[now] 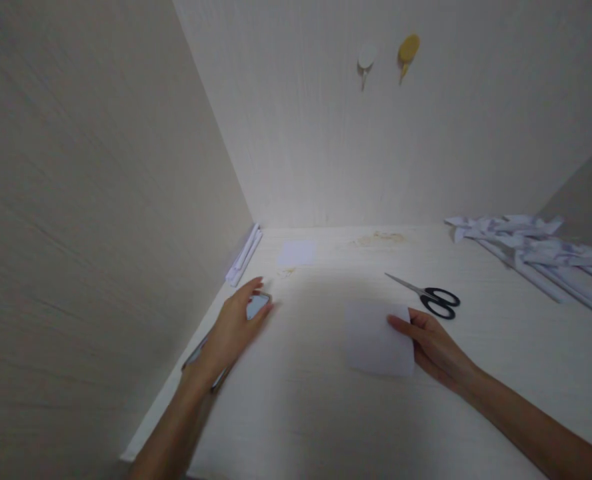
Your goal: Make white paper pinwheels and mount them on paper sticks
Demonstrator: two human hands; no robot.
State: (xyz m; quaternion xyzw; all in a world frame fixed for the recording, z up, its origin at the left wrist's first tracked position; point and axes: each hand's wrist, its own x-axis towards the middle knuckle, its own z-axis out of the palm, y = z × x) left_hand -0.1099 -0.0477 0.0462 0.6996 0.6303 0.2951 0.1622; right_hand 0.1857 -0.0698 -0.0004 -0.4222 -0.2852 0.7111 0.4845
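Observation:
My right hand (433, 343) pinches a square of white paper (376, 339) by its right edge, thumb on top. The paper is over the middle of the table, left of a pair of scissors (429, 295) with black handles. On the left, my left hand (239, 320) is over a phone (259, 305), fingers and thumb apart around its upper end. Much of the phone is hidden under the hand and wrist; whether the fingers touch it is hard to tell.
A small white paper (296, 253) lies near the back wall. Folded paper strips (246, 253) rest along the left wall. Rolled paper tubes and crumpled paper (521, 243) are heaped at the right. A white hook (366, 59) and a yellow hook (409, 50) are on the back wall.

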